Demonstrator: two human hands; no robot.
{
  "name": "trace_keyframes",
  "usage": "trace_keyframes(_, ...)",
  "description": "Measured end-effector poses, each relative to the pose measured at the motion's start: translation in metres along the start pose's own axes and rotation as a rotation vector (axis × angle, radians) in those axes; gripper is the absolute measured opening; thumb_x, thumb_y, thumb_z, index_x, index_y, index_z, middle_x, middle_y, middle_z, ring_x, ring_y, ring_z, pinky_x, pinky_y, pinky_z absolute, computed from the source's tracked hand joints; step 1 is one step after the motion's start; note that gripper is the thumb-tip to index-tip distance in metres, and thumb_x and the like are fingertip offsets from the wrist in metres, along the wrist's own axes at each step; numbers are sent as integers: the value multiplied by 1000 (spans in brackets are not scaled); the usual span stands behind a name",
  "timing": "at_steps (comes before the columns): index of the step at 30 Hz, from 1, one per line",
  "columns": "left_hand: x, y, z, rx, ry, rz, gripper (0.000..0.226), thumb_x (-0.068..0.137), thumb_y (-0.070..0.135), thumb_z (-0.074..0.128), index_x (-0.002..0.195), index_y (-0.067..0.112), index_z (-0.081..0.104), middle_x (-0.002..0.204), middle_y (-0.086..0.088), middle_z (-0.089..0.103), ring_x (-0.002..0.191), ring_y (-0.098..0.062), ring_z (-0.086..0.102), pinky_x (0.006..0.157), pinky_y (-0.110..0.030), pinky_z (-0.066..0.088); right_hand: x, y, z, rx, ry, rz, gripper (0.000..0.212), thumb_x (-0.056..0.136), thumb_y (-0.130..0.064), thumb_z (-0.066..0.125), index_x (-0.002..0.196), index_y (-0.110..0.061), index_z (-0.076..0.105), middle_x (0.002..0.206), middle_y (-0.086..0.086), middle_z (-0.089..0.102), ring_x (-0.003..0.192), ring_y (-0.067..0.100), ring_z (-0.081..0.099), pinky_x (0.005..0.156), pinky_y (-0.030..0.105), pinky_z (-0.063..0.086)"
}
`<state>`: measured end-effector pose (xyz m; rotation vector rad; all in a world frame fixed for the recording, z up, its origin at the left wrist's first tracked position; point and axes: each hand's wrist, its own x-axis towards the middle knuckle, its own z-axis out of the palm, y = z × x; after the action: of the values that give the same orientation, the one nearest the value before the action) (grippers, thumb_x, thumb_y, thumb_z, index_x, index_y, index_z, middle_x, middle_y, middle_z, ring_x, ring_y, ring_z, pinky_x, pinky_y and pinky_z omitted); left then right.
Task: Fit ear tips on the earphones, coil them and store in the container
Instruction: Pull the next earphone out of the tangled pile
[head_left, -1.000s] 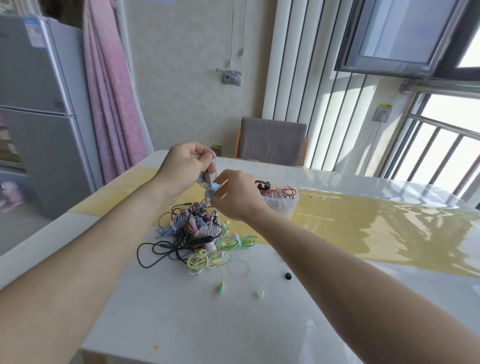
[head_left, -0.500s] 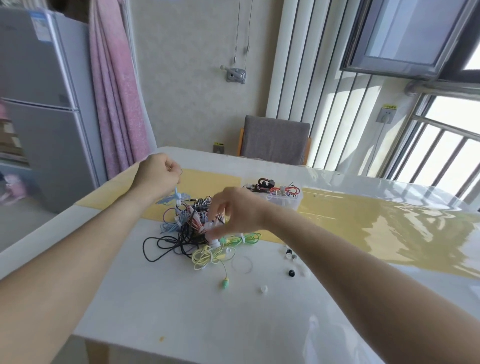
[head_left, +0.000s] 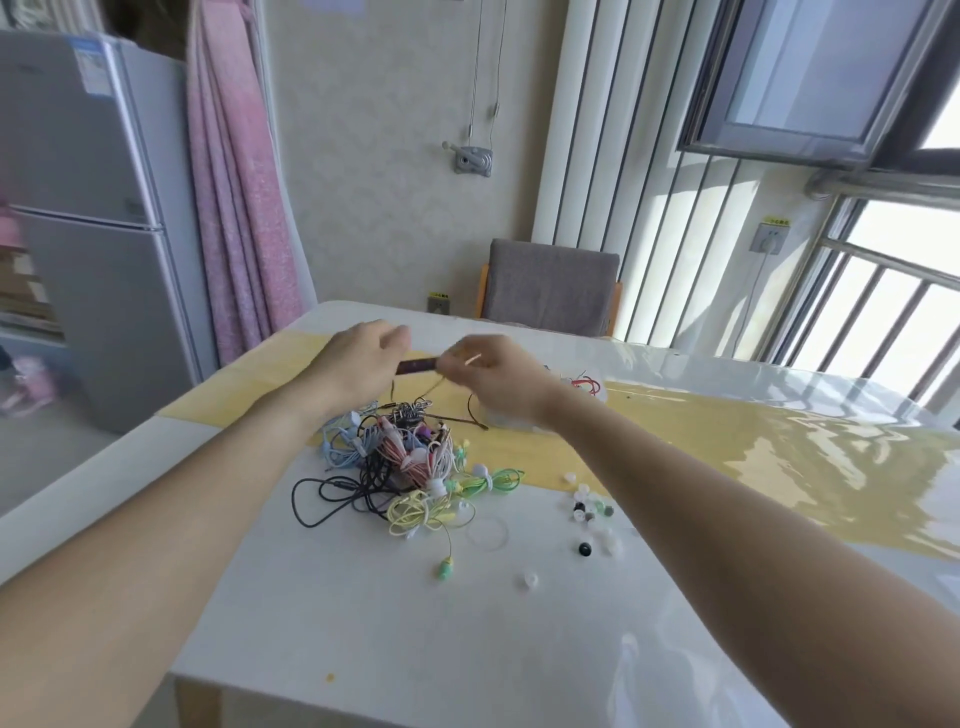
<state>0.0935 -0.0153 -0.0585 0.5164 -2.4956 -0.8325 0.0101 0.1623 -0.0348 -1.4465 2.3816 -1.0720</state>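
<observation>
head view: both hands (head_left: 363, 364) (head_left: 498, 379) seemingly hold blurred dark earphone (head_left: 415, 366).

Glossy table (head_left: 363, 649); rubbery earphone cords (head_left: 405, 467); cloth-covered chair (head_left: 550, 286).

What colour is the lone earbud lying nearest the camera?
Light green earbud on a yellow-green cord; head view shows it best.

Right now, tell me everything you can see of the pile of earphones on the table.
The pile of earphones is a loose tangle of thin cables lying on the white table, below both raised hands. Black loops spill toward the left, light blue sits at the far left, pink-and-white in the middle, yellow and green at the near right. One green earbud trails out nearest the camera. Neither hand touches it.
</observation>
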Motion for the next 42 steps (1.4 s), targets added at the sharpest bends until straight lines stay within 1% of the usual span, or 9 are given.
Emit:
trace_keyframes(4, -9, 37, -1, -690, -190, 150, 62, 87, 71, 29, 120, 31, 62, 122, 3, 68, 120, -8, 58, 99, -32, 40, 7, -22, -31, 443, 153, 39, 22, 106, -16, 46, 102, -1, 61, 98, 11, 64, 88, 24, 62, 78, 37, 52)
trace_keyframes(8, -8, 59, 17, -665, -131, 222, 10, 94, 23, 63, 102, 16, 63, 95, -5, 75, 96, -20, 69, 83, -23, 50, 8, -47, -61, 852, 254, -21, 21, 108, -13, 40, 96, -2, 53, 90, 13, 59, 74, 24, 61, 80, 38, 56)
trace_keyframes(13, -6, 73, 35, -542, -115, 207, 27, 99, 20, 52, 80, 12, 69, 85, -2, 75, 78, -7, 68, 75, -23, 46, -1, -47, -106, 791, 514, -41, 25, 108, -24, 39, 102, -6, 55, 81, 4, 60, 66, 14, 51, 63, 27, 47)
trace_keyframes(16, -6, 89, 36, -609, -215, 181, 29, 99, 25, 54, 73, 14, 65, 84, -6, 72, 81, -23, 69, 82, -40, 54, -14, -30, -122, 659, 681, 46, 22, 104, -24, 48, 92, -8, 57, 63, -3, 53, 54, 10, 44, 55, 25, 40)
trace_keyframes(18, -12, 102, 37, -717, -323, 168, 35, 99, 28, 55, 71, 8, 61, 71, -11, 62, 63, -27, 60, 65, -38, 51, -27, -15, -130, 619, 727, 144, 17, 99, -20, 54, 90, -7, 60, 58, -3, 47, 51, 11, 40, 54, 27, 37)
trace_keyframes(23, -22, 124, 45, -774, -483, 124, 43, 99, 40, 51, 81, 3, 62, 61, -5, 39, 49, -17, 21, 47, -27, 11, -73, 34, -150, 542, 647, 400, 11, 87, -16, 59, 79, -9, 62, 58, -1, 45, 49, 14, 34, 50, 27, 30)
trace_keyframes(31, -28, 132, 83, -688, -450, 78, 22, 88, 37, 70, 97, 18, 67, 72, -5, 54, 64, -23, 38, 43, -21, 24, -122, 106, -131, 416, 318, 696, 22, 92, -15, 70, 92, 7, 71, 72, 13, 69, 56, 20, 62, 54, 29, 52)
trace_keyframes(35, -32, 128, 96, -795, -432, -39, 18, 94, 29, 63, 97, 11, 66, 65, -2, 49, 42, -11, 33, 40, -18, 21, -122, 117, -105, 489, 312, 624, 24, 93, -13, 69, 98, 10, 70, 81, 16, 67, 62, 20, 64, 59, 27, 59)
trace_keyframes(42, -29, 98, 108, -1165, -371, -235, 17, 88, 23, 62, 96, 12, 71, 62, -1, 54, 48, -9, 53, 40, -16, 39, -105, 116, -69, 441, 360, 497, 28, 96, -6, 62, 123, -1, 58, 99, 13, 68, 77, 24, 73, 74, 39, 64)
